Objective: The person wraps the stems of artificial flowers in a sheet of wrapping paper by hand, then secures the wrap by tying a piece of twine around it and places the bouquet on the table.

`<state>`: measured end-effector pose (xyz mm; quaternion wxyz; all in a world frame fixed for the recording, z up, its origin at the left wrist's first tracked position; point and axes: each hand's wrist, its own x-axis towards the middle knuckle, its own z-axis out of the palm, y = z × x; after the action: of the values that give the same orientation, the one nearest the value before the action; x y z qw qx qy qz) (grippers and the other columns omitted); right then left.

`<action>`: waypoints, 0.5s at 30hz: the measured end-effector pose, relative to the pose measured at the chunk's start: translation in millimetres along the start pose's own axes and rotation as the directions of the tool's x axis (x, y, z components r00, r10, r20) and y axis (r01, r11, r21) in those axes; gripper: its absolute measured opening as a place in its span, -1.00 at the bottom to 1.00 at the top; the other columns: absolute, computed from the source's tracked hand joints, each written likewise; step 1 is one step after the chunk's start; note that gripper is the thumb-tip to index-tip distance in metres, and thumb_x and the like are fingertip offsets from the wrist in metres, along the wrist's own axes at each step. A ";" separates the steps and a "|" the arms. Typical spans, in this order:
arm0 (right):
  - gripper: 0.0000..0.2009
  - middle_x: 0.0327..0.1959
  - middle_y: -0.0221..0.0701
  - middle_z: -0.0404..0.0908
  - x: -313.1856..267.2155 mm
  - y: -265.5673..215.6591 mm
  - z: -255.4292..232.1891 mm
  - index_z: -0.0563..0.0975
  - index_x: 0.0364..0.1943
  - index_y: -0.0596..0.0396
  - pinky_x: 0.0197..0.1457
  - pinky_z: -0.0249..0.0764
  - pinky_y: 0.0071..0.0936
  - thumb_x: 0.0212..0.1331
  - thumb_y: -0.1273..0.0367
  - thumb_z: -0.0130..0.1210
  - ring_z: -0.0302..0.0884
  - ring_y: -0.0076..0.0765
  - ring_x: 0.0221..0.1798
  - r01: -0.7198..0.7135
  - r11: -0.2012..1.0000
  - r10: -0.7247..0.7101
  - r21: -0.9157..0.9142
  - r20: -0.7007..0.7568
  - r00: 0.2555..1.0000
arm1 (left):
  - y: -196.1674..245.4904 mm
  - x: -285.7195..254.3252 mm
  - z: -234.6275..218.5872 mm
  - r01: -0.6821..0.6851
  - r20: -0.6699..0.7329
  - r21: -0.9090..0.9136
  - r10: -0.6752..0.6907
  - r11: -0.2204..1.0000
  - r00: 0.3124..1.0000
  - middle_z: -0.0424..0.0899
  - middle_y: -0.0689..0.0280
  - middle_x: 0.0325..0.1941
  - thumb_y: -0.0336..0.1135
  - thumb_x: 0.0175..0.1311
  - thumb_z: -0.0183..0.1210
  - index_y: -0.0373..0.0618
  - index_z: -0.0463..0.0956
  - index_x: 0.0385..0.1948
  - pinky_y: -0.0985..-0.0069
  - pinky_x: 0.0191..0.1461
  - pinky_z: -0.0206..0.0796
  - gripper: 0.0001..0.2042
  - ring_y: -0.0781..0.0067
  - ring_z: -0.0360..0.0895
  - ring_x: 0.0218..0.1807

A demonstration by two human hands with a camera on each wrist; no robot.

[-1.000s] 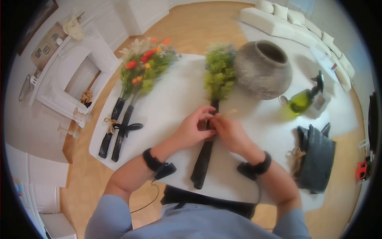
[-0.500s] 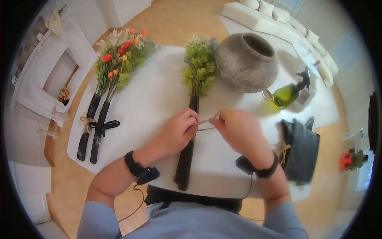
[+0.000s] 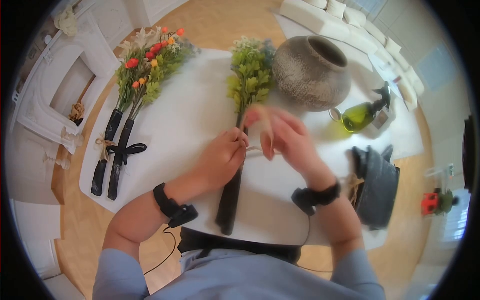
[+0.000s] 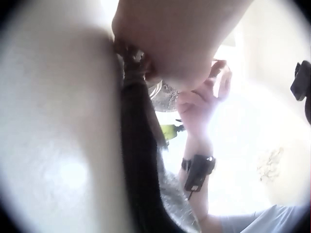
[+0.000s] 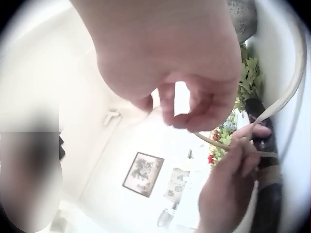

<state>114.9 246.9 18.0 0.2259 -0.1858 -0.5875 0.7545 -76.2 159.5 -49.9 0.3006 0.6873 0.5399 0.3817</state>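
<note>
A bouquet (image 3: 248, 82) of green leaves with small pale and blue flowers lies on the white table (image 3: 170, 110), its stems in a black wrap (image 3: 230, 200). My left hand (image 3: 220, 156) pinches a thin beige ribbon (image 5: 287, 97) against this wrap, just below the leaves. To its right, my right hand (image 3: 295, 137) is raised with curled fingers and holds a length of the same ribbon, which runs across to the left fingertips. Another stretch of ribbon bows out in a loose curve beside the wrap in the right wrist view.
Two black-wrapped bouquets (image 3: 142, 75) lie on the left, one tied with a black bow (image 3: 127, 151), the other with a beige one (image 3: 103, 146). A grey round pot (image 3: 310, 75), a green spray bottle (image 3: 357, 117) and folded black material (image 3: 377, 187) stand or lie on the right.
The hands were close together on the wrap, then the right hand drew the ribbon out to the right. Now it has turned and risen slightly, with the ribbon looping by its fingers.
</note>
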 end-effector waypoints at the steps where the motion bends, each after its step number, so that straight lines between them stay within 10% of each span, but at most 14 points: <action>1: -0.77 -0.35 -0.48 0.57 3.4 4.9 3.8 0.51 0.04 0.13 -0.37 0.41 -0.60 0.35 0.42 0.12 0.45 -0.62 -0.45 0.008 0.981 -0.026 -0.193 -0.091 0.995 | -5.1 0.1 0.9 -0.034 -0.014 -0.039 0.033 0.999 0.999 0.48 0.18 -0.12 -0.42 0.43 -0.10 -0.26 0.45 -0.31 0.31 0.03 0.31 -0.83 0.19 0.42 -0.06; 5: -0.65 -0.33 -0.35 0.62 3.6 17.3 15.9 0.46 0.04 0.11 -0.29 0.53 -0.41 0.17 0.50 0.23 0.57 -0.32 -0.42 0.148 0.639 -0.224 -0.755 0.001 0.975 | -13.0 1.1 3.2 0.125 0.022 -0.306 -0.124 0.944 0.992 0.52 0.27 -0.15 -0.44 0.49 -0.17 -0.30 0.49 -0.26 0.47 -0.02 0.34 -0.78 0.37 0.48 -0.15; 15: -0.80 -0.41 -0.28 0.63 5.4 26.9 11.0 0.57 -0.28 0.07 -0.27 0.53 -0.25 0.00 0.47 0.33 0.62 -0.09 -0.33 0.194 0.442 -0.285 -0.876 0.068 0.956 | -3.1 2.4 -14.6 0.116 0.047 -0.303 -0.107 0.946 0.993 0.56 0.29 -0.19 -0.50 0.45 0.01 -0.40 0.56 -0.42 0.57 -0.16 0.37 -0.77 0.51 0.52 -0.21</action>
<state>101.1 235.5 -5.6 0.2298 -0.2232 -0.8983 0.3006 -89.9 162.5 -44.3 0.4324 0.6065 0.5080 0.4325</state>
